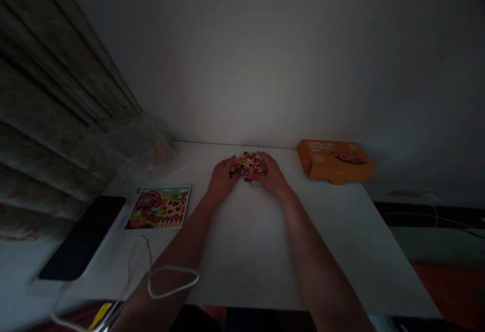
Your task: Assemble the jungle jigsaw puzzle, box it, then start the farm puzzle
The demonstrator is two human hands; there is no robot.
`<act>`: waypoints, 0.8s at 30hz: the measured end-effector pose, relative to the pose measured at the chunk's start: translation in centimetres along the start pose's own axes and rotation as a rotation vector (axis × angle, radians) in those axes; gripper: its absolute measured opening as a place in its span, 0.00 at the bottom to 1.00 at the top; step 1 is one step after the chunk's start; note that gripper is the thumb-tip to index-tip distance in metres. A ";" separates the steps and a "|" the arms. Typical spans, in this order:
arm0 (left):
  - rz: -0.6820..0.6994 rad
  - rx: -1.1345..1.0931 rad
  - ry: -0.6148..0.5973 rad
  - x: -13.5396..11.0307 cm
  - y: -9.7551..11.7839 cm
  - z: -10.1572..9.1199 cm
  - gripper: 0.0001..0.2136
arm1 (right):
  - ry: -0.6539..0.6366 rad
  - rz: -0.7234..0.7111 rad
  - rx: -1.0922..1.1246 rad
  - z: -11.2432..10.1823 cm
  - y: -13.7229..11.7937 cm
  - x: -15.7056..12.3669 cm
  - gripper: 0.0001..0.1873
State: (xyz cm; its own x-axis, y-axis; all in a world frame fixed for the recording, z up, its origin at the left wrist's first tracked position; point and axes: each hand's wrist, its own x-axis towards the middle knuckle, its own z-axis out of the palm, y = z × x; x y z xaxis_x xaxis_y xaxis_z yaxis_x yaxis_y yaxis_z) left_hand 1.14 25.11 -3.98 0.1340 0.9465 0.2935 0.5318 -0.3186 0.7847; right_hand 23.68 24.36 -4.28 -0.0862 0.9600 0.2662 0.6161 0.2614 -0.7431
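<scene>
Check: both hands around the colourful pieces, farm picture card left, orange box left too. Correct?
One slip: the head view shows the orange box on the right. The rest stands: left hand and right hand around the colourful pieces, farm picture card on the left.

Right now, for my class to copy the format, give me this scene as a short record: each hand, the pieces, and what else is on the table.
Left hand: at the pile's left side
Right hand: at the pile's right side
Pile of colourful pieces: between both hands, on the white table
Picture card: left, farm scene
Orange box: far right
Black flat device: left edge
</scene>
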 end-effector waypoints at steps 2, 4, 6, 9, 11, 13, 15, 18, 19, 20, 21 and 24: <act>-0.042 -0.102 -0.031 0.4 -0.1 -0.7 0.32 | 0.006 0.043 0.046 -0.5 0.3 -0.1 0.42; -0.079 -0.181 -0.045 0.6 0.0 -1.3 0.32 | 0.015 0.070 0.073 -0.9 0.1 -0.3 0.34; -0.092 -0.226 -0.032 0.8 0.3 -1.7 0.30 | 0.041 0.074 0.085 -0.9 -0.3 -0.4 0.27; -0.122 -0.280 0.044 1.0 0.5 -1.8 0.24 | 0.090 0.079 0.091 -1.0 -0.8 -0.5 0.22; -0.160 -0.305 0.112 1.1 0.5 -1.7 0.20 | 0.114 0.090 0.073 -1.2 -0.9 -0.6 0.21; -0.195 -0.303 0.157 1.2 0.3 -1.6 0.18 | 0.130 0.100 0.018 -1.6 -1.0 -0.8 0.24; -0.209 -0.254 0.151 1.3 0.2 -1.6 0.19 | 0.108 0.112 -0.076 -2.0 -1.3 -1.2 0.31; -0.156 -0.092 0.044 1.1 0.2 -1.6 0.21 | -0.003 0.124 -0.232 -1.8 -2.0 -1.9 0.48; -0.116 -0.021 -0.007 0.9 0.2 -1.5 0.21 | -0.040 0.127 -0.272 -1.5 -2.2 -2.0 0.50; -0.068 0.055 -0.059 0.6 0.3 -1.4 0.22 | -0.069 0.129 -0.302 -1.1 -2.4 -2.1 0.51; -0.013 0.133 -0.109 0.4 0.4 -1.2 0.23 | -0.089 0.129 -0.322 -0.7 -2.6 -2.2 0.49; 0.106 0.343 -0.181 -0.4 0.4 -0.8 0.25 | -0.074 0.103 -0.310 0.1 -2.4 -1.7 0.38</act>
State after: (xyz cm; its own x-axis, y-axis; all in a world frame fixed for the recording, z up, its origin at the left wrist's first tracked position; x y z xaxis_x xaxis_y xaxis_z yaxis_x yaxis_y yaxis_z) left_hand 0.66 24.57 -3.37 0.3322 0.9127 0.2381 0.7511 -0.4087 0.5185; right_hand 22.27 22.10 -3.00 -0.0607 0.9875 0.1458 0.8322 0.1307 -0.5388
